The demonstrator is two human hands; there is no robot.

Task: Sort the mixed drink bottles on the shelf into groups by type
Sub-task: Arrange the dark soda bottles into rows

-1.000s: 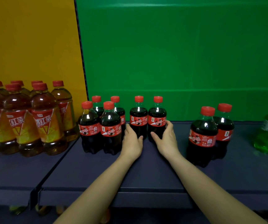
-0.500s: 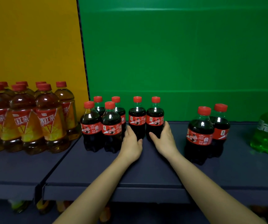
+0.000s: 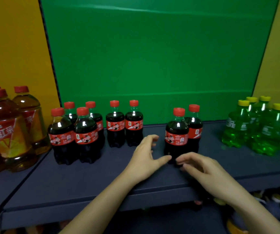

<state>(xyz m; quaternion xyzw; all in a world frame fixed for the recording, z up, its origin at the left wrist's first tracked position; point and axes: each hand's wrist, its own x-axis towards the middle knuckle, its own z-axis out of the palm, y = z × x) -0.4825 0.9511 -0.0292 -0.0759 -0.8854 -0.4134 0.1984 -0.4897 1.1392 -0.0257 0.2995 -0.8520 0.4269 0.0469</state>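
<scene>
Cola bottles (image 3: 176, 132) are the open item: 2 stand apart in the middle-right of the shelf (image 3: 85, 179), one nearer, one just behind it and touching. 6 more colas sit to the left: a block of 4 (image 3: 78, 132), then a pair (image 3: 124, 124) just right of it. Tea bottles (image 3: 9, 129) are grouped far left, green soda bottles (image 3: 260, 127) far right, so we judge the sort mostly done; only this gap in the cola group is left.

Our left hand (image 3: 146, 156) is in front of the near stray bottle's left side, fingers spread and curled, holding nothing. Our right hand (image 3: 201, 168) is at its base on the near side, fingers loosely curled and apart, also empty. Whether a fingertip touches the bottle we cannot tell.

Risks from here:
- Pushing low on the near bottle could tip it, or knock the 1 behind it toward the back wall.
- Sliding both left too fast could bump the pair and topple it into the block of 4.
- Gripping only 1 leaves the other stray.
</scene>
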